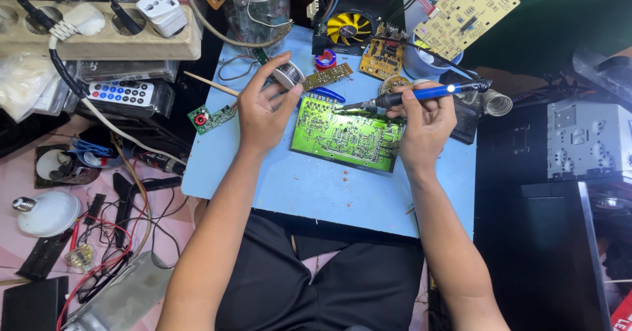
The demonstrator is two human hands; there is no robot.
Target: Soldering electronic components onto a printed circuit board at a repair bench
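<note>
A person seated at a cluttered workbench bends over a green circuit board (345,135), which lies flat at the centre of the frame on a pale blue tabletop (316,189). The right hand (426,123) is closed around a blue-handled soldering iron (421,94), held nearly level with its tip resting at the board's upper edge. The left hand (263,110) grips a small spool of solder wire (288,75) between thumb and fingers, just above the board's upper left corner. A smaller green board (210,117) sits at the tabletop's left edge, near a thin wooden stick (210,84). Above the work, at upper centre, stand a black unit with a yellow fan (349,27) and a small yellow board (380,57); a larger pale yellow board (464,11) leans at upper right. A beige power strip (99,31) and a remote control (122,92) fill the upper left, a white light bulb (46,212) the lower left.
</note>
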